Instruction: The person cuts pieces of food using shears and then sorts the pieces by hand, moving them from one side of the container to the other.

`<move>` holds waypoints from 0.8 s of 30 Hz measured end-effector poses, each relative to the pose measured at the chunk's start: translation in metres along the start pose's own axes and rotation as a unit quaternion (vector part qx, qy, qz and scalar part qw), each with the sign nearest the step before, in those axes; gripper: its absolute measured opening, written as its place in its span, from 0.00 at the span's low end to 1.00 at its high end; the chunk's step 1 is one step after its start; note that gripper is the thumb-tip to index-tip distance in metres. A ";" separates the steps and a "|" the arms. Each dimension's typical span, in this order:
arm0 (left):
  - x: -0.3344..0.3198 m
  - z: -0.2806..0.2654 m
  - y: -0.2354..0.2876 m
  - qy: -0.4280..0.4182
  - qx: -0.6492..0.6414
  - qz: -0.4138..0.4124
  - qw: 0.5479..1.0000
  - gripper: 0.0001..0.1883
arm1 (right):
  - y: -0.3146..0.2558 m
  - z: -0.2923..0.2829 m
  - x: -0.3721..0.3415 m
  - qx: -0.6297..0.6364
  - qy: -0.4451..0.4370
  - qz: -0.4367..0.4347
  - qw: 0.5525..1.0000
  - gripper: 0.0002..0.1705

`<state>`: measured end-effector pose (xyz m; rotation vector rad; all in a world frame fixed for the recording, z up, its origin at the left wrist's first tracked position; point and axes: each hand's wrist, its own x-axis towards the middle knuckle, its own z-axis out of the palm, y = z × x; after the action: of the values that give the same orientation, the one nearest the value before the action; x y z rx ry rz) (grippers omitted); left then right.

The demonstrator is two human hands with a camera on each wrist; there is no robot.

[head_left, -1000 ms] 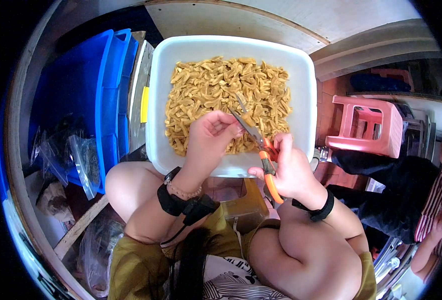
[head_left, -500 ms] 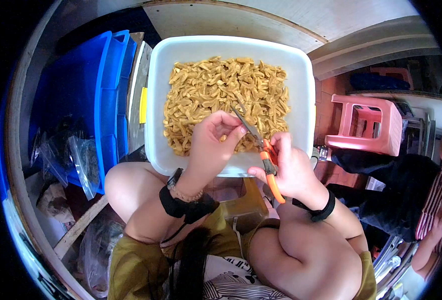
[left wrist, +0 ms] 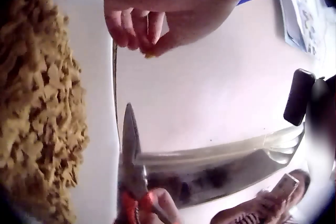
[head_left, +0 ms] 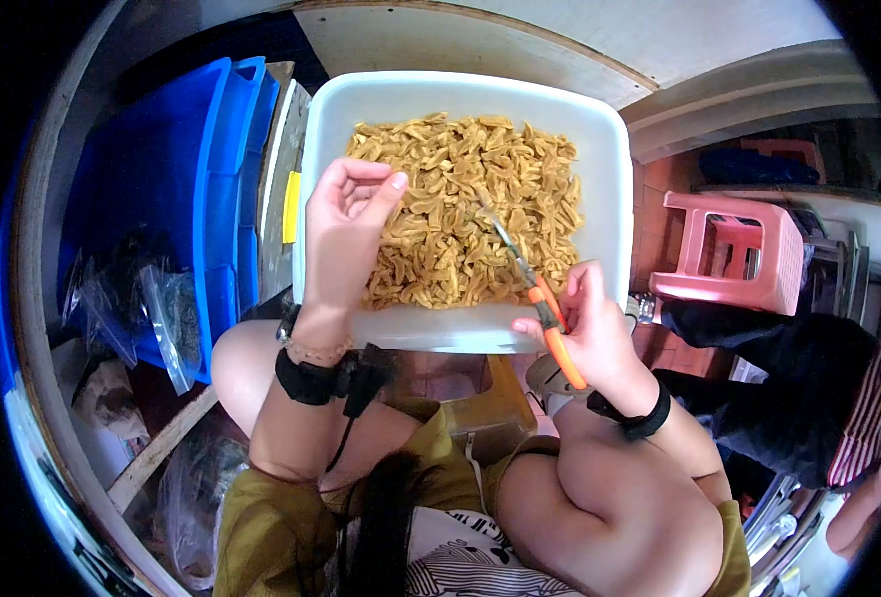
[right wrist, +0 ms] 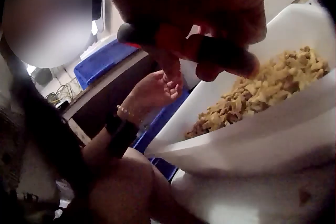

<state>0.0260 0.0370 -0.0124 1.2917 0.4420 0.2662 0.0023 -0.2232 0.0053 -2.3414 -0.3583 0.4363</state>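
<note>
My left hand [head_left: 351, 214] is raised over the left side of a white plastic tub [head_left: 615, 199]. Between its thumb and fingertips, in the left wrist view, it pinches a small yellowish piece [left wrist: 150, 55], mostly hidden by the fingers. Orange-handled scissors [head_left: 545, 298] are gripped in my right hand [head_left: 600, 333] at the tub's near right edge, their blades [left wrist: 131, 134] pointing away over the contents. Beneath both hands a thick layer of tan-brown, wrinkled dried strips [head_left: 460, 229] covers the tub's bottom.
Stacked blue crates [head_left: 217, 199] with plastic bags stand left of the tub. On the right are a pink stool [head_left: 739, 249] and another person's dark-trousered legs [head_left: 759, 338]. A pale wooden panel [head_left: 480, 40] lies beyond the tub. My bent knees are close to its near side.
My left hand has moved away from the scissors, left and farther out over the tub. The right hand, still gripping the scissors, has shifted slightly right and nearer to me.
</note>
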 end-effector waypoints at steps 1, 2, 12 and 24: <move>0.002 -0.006 0.001 -0.054 0.101 -0.014 0.993 0.05 | -0.003 -0.005 0.000 -0.018 0.001 0.018 1.000 0.36; 0.003 -0.010 0.003 -0.107 0.201 -0.028 0.973 0.07 | -0.005 -0.008 0.001 -0.018 0.000 0.016 1.000 0.36; -0.005 -0.034 -0.023 -0.176 0.682 0.218 0.675 0.15 | 0.004 -0.018 0.001 -0.039 0.036 0.071 0.996 0.34; -0.072 0.008 -0.046 -0.412 0.575 0.131 0.695 0.29 | 0.009 -0.025 0.000 -0.030 0.053 0.102 0.993 0.34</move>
<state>-0.0364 -0.0129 -0.0428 2.5255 -0.4934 -0.4768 0.0139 -0.2445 0.0159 -2.4582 -0.0821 0.4015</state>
